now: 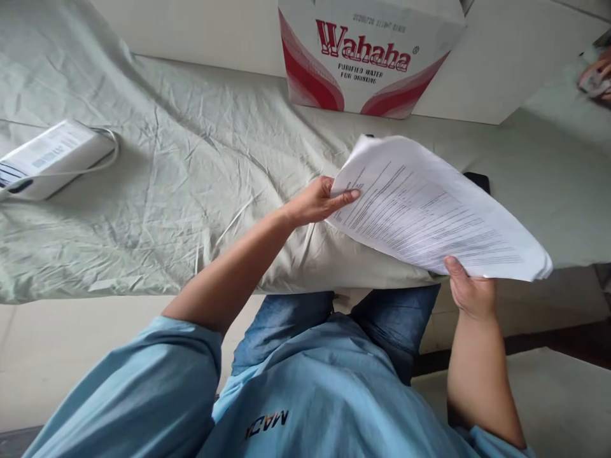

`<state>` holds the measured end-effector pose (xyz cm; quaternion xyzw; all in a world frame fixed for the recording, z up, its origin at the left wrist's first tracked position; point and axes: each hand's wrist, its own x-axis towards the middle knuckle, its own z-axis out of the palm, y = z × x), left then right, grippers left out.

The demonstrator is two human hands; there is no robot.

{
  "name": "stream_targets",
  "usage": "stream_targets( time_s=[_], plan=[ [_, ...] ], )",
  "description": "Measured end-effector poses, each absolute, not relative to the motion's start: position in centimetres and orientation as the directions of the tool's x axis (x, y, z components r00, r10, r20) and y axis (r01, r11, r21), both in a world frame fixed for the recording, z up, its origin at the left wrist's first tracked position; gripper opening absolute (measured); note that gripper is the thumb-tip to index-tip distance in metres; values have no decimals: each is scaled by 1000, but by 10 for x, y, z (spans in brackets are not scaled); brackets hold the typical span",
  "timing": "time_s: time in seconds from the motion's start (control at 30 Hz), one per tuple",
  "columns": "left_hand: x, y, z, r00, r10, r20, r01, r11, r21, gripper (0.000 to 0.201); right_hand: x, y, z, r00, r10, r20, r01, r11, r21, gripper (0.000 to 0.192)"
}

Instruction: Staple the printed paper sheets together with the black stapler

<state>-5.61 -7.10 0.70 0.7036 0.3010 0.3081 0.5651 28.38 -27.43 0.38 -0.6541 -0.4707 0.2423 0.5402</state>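
The person is holding a stack of printed papers [429,210] above the tabletop [191,191], which is lying under a wrinkled pale green cloth [143,229]. The left hand [317,200] is gripping the stack at its left edge, thumb lying on the top sheet. The right hand [470,289] is pinching the near right edge, thumb on top and the other fingers hidden under the sheets. The papers are hanging tilted, raised at the far side and clear of the cloth. Just behind them a dark flat object [477,181] is peeking out; what it is cannot be told. A cardboard box [367,57] printed with red lettering is standing at the far edge. A white device [50,159] with a cable is lying well apart at the left. Another person's hand [596,76] is showing at the far right.
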Motion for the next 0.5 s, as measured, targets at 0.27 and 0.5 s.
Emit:
stream_targets(
  time_s=[0.27,0.5],
  plan=[
    [-18,-38,14,700,710,-79,182,-71,981,42,273,-292,-14,535,845,19,219,-117,-969,71],
    [2,-38,-3,741,669,55,-73,-1,997,52,282,-314,-3,639,736,223,405,-75,-911,66]
  ],
)
